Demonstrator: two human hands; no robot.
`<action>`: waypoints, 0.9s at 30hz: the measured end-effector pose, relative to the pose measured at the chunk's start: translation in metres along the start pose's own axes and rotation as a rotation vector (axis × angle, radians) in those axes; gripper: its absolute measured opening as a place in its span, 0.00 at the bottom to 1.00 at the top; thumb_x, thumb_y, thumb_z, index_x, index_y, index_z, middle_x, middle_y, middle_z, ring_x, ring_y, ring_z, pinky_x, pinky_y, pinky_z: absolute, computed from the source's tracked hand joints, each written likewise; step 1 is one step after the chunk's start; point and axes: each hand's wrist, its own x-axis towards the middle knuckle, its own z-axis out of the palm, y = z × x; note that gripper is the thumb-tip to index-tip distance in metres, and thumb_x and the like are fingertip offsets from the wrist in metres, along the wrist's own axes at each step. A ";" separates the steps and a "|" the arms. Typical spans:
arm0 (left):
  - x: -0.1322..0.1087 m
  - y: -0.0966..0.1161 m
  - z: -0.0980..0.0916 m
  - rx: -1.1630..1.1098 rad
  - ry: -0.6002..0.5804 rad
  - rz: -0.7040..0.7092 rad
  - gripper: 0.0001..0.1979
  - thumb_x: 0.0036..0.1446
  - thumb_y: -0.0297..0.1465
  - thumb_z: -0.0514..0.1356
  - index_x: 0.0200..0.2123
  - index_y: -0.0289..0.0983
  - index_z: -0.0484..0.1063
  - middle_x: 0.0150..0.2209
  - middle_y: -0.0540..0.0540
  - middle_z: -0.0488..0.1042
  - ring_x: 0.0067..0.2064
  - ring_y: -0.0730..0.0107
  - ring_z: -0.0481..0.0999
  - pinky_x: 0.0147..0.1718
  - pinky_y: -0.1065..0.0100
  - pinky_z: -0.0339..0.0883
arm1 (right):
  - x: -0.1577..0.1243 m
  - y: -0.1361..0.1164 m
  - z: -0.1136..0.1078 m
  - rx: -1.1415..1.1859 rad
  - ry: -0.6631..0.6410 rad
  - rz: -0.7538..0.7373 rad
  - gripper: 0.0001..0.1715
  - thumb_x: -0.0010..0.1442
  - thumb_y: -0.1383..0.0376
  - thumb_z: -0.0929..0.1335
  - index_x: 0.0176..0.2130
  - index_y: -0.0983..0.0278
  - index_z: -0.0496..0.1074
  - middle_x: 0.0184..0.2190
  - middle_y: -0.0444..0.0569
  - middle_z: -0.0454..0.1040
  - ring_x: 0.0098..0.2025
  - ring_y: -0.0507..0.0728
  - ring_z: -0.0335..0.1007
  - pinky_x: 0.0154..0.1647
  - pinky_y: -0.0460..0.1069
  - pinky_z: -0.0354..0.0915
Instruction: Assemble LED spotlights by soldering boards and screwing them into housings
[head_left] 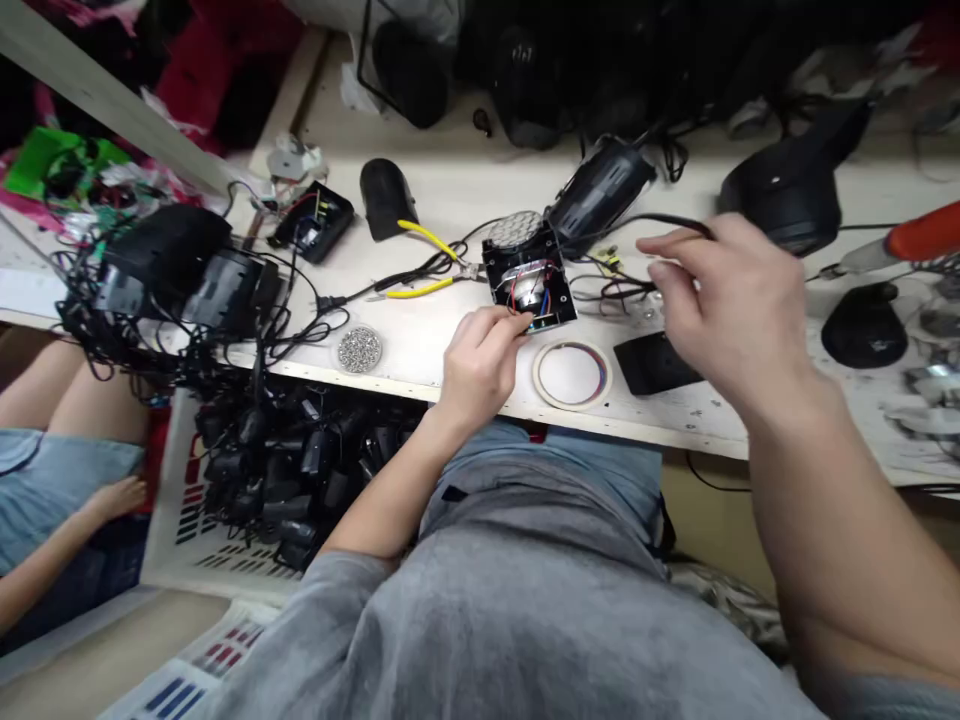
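Observation:
My left hand [480,365] pinches the near edge of an opened black speaker housing [561,308]. Inside it sit a round silver speaker driver and red and blue wires. My right hand [739,310] is raised over the bench to the right, fingers curled, with a black cable [664,218] running into its grip. Yellow-handled pliers [427,290] lie left of the housing, their jaws close to its side. A roll of tape [541,395] rests in front of the housing, and a flat black cover [652,362] lies below my right hand.
A dish of small screws [359,350] stands near the bench edge. Tangled cables and black speakers [169,255] fill the left. A crate [180,480] of black parts stands below. An orange-handled tool [926,235] is at right. Another person's hand [120,497] shows at far left.

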 end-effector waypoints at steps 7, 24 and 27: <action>-0.017 -0.020 0.007 0.058 -0.021 -0.082 0.08 0.67 0.26 0.56 0.46 0.33 0.74 0.41 0.41 0.77 0.45 0.63 0.76 0.46 0.62 0.73 | -0.027 -0.019 0.004 -0.175 -0.061 -0.140 0.14 0.65 0.68 0.65 0.44 0.65 0.80 0.56 0.63 0.70 0.55 0.72 0.65 0.51 0.65 0.65; 0.037 0.028 -0.043 0.120 -0.267 0.010 0.17 0.71 0.25 0.46 0.49 0.40 0.73 0.50 0.45 0.75 0.52 0.66 0.73 0.54 0.62 0.70 | -0.059 -0.079 0.054 0.000 -0.189 -0.557 0.18 0.65 0.73 0.60 0.31 0.63 0.76 0.28 0.53 0.74 0.34 0.62 0.64 0.34 0.54 0.61; 0.037 0.023 -0.047 0.105 -0.186 0.034 0.16 0.71 0.26 0.47 0.50 0.37 0.74 0.48 0.44 0.76 0.50 0.66 0.73 0.52 0.62 0.71 | -0.042 -0.114 0.073 0.066 -0.292 -0.487 0.25 0.62 0.78 0.56 0.35 0.63 0.78 0.31 0.54 0.78 0.38 0.62 0.69 0.39 0.55 0.64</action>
